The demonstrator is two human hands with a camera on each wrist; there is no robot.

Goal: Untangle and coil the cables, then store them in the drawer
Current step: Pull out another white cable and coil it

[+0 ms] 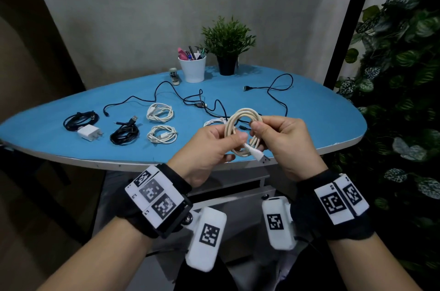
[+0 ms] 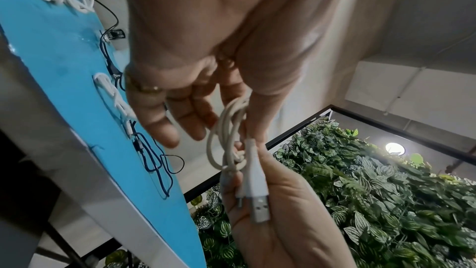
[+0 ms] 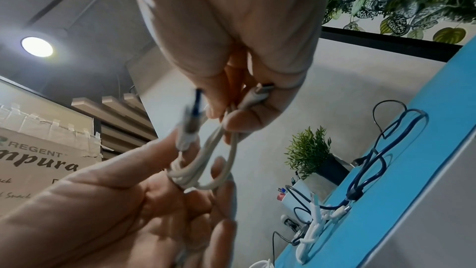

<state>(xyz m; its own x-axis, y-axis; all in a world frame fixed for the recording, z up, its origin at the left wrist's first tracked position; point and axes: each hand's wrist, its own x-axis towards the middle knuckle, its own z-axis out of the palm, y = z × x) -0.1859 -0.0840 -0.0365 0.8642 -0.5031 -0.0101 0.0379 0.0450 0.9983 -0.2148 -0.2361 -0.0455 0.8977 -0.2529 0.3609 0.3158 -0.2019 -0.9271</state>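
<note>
Both hands hold a cream cable coil (image 1: pixel 242 128) just above the near edge of the blue table (image 1: pixel 309 112). My left hand (image 1: pixel 214 145) pinches the coil's left side under the thumb. My right hand (image 1: pixel 273 133) grips the right side, its fingers curled round the loops and the small connector (image 3: pixel 260 91). The white USB plug (image 1: pixel 260 157) hangs out below the coil (image 2: pixel 226 140), where it lies against the right palm (image 2: pixel 257 197). A white drawer unit (image 1: pixel 240 195) sits under the table between my wrists.
Two white coils (image 1: pixel 160 112) (image 1: pixel 162 137), two black coils (image 1: pixel 79 120) (image 1: pixel 124 133) and a white charger (image 1: pixel 89 133) lie at the left. Loose black cables (image 1: pixel 190 100) (image 1: pixel 278 90) sprawl across the middle. A pen cup (image 1: pixel 192 69), a potted plant (image 1: pixel 227 52) and a stapler (image 1: pixel 175 76) stand at the back.
</note>
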